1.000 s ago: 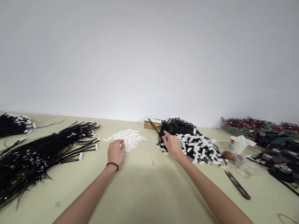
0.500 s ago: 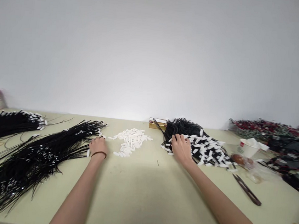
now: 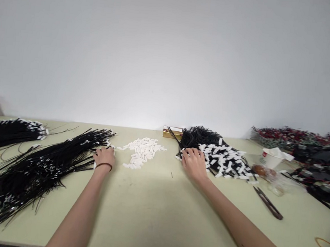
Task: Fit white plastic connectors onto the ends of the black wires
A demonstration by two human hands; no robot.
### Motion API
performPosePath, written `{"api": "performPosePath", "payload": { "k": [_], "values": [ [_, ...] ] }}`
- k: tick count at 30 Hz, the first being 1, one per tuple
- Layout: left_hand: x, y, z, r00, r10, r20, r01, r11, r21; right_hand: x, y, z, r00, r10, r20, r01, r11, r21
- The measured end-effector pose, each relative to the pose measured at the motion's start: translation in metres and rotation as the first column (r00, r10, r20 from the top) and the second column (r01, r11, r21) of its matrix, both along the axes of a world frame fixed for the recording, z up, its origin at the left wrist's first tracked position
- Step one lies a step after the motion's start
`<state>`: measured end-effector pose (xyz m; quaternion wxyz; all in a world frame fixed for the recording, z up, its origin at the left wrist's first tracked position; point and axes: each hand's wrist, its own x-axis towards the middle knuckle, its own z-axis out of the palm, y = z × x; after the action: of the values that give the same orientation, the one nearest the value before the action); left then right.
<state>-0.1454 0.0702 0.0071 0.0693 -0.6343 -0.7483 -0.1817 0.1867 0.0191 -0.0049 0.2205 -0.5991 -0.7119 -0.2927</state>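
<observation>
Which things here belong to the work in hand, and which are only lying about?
Seemingly in use: black wires, at the left hand; white-ended wires, at the right hand; loose white pieces between.

Seemingly just lying about: paper cup, snips, plastic bag, gold box.

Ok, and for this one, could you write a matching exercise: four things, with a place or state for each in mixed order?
1. left hand
2. snips
3. loose white pieces
4. paper cup

A. white tissue sticking out
B. heaped mid-table
C. at the ends of black cables
D. dark, nearer the camera than the cup

Pairs: 1-C, 2-D, 3-B, 4-A
</observation>
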Motion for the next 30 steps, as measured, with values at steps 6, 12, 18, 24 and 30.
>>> {"api": "performPosePath", "payload": {
  "k": [6, 12, 18, 24, 30],
  "values": [
    [0.023, -0.001, 0.014, 0.996, -0.077, 0.043, 0.070, 0.985, 0.155, -0.004, -0.005, 0.003, 0.989, 0.091, -0.119, -0.093, 0.996, -0.014],
    [0.073, -0.023, 0.015, 0.828, -0.561, 0.023, 0.492, 0.744, 0.452, -0.039, -0.022, 0.007, 0.895, 0.293, -0.336, -0.334, 0.940, -0.071],
    [0.114, -0.056, 0.002, 0.570, -0.821, -0.022, 0.750, 0.509, 0.423, -0.069, -0.035, 0.008, 0.239, 0.328, -0.914, -0.762, 0.647, 0.033],
    [0.119, -0.062, 0.003, 0.542, -0.841, 0.003, 0.755, 0.488, 0.437, -0.064, -0.035, 0.014, 0.033, 0.261, -0.965, -0.690, 0.704, 0.167],
    [0.112, -0.055, 0.005, 0.557, -0.815, 0.159, 0.734, 0.573, 0.365, -0.041, -0.029, 0.031, -0.175, 0.314, -0.933, -0.395, 0.845, 0.359]
  ]
}}
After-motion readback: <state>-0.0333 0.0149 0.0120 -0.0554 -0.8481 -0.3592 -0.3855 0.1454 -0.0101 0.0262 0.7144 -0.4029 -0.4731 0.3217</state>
